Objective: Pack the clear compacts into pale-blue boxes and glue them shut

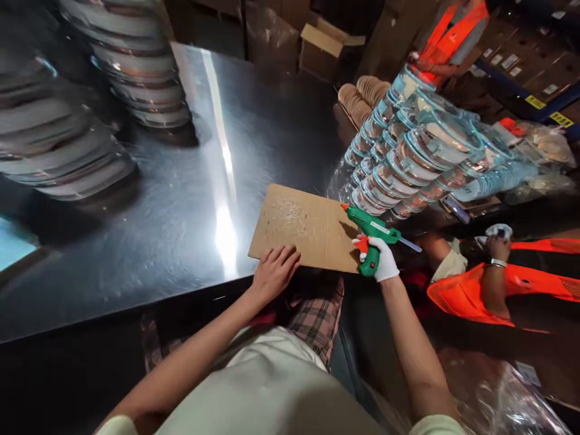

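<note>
My right hand [384, 260], in a white glove, is wrapped round the handle of a green hot glue gun [372, 225] with an orange trigger and tip. A pale glue stick [410, 244] pokes out of its rear. The gun points left over the right end of a flat brown cardboard sheet [319, 232]. Dried glue bits [290, 212] are scattered on the sheet's upper left part. Bare, my left hand [275, 272] lies on the sheet's near edge with its fingers stretched out.
Tall stacks of round clear containers [408, 157] with blue rims stand at the right. More round stacks [136, 66] rise at the left on the shiny metal table [181, 235]. A person in an orange vest [480, 296] works close on my right; another person [453, 42] stands behind the containers.
</note>
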`<state>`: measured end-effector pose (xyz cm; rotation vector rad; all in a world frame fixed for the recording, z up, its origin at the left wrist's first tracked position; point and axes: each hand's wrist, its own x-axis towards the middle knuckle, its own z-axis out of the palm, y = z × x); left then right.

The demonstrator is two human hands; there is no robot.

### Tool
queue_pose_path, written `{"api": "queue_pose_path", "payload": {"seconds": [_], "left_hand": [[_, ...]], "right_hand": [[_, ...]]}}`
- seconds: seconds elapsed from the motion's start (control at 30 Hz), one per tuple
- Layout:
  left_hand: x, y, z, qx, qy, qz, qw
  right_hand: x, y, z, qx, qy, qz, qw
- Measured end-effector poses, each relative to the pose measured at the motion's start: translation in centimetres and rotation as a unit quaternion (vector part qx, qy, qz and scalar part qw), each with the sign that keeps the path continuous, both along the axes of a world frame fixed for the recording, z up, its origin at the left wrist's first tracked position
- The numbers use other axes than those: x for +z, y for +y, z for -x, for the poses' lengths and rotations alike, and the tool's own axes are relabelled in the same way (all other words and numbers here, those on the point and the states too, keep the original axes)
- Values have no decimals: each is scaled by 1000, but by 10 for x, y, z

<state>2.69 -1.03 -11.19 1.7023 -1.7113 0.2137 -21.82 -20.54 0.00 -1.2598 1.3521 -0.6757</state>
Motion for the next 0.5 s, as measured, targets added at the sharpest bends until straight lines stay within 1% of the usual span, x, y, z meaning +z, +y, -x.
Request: {"api": "queue_pose_path", "payload": {"seconds": [0.1, 0.13, 0.23, 0.33, 0.37, 0.43, 0.47, 0.5], "left_hand": [[-11, -7, 1, -8, 10, 31, 999], [-14, -9, 0, -6, 21, 35, 999], [-20, -12, 1, 0, 62, 17, 998], [-21, -21, 5, -10, 67, 14, 998], [-21, -24, 7, -8, 59, 15, 998], [-21, -30, 8, 3, 53, 15, 999], [-21, -30, 8, 6, 60, 22, 998], [-20, -29, 7, 7, 71, 39, 997]], "right_hand": [[-6, -26, -28, 9, 41, -55, 998], [-5, -32, -34, 17, 61, -58, 996], [4, -42, -36, 55, 137, -49, 988], [16, -57, -27, 97, 236, -24, 967], [19, -65, -24, 113, 282, -13, 953], [21, -80, -21, 156, 392, 28, 906], [22, -86, -21, 178, 432, 57, 882], [21, -91, -20, 198, 451, 96, 865]]}}
